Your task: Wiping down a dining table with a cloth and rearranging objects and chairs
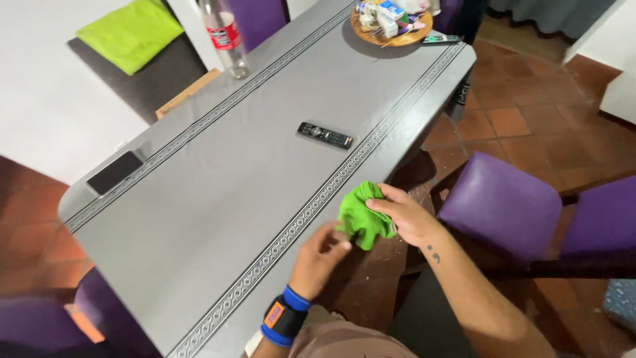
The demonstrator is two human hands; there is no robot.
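A crumpled bright green cloth (358,215) hangs at the near edge of the long grey table (218,199). My right hand (405,215) pinches it from the right side, fingers closed on the fabric. Just below and to the left, my left hand (319,260) is blurred, its fingers curled and reaching towards the cloth's lower edge. I cannot tell whether it touches the cloth. A blue and black band sits on my left wrist.
A black remote (324,135) lies mid-table, a dark phone (114,172) near the left edge, a plastic bottle (225,36) at the far side, and a round tray (391,23) of small items at the far end. Purple chairs (503,205) stand to the right on terracotta tiles.
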